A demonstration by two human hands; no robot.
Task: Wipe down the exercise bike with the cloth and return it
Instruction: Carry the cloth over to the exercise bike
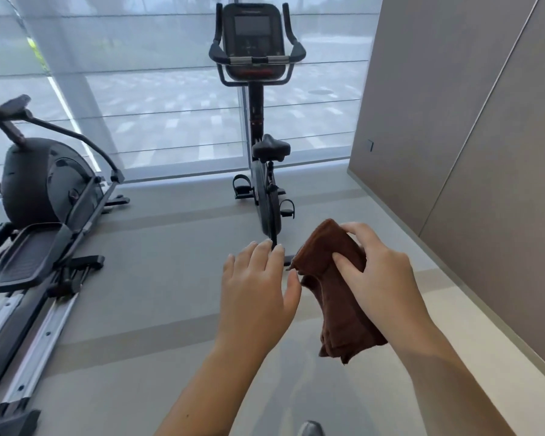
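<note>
The brown cloth [334, 278] is gripped by the right hand [375, 272]; the left hand [255, 284] is held open beside it. The exercise bike [258, 121], beyond both hands, is not yet touched. Wiping and return are judged outstanding.

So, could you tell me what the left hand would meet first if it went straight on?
Probably the exercise bike: the open left hand points its fingers at the bike's low rear end. Nothing shows between them, though depth is unclear.

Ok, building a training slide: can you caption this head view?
Right hand grips a brown cloth, left hand open beside it, facing the exercise bike, an elliptical at left.
</note>
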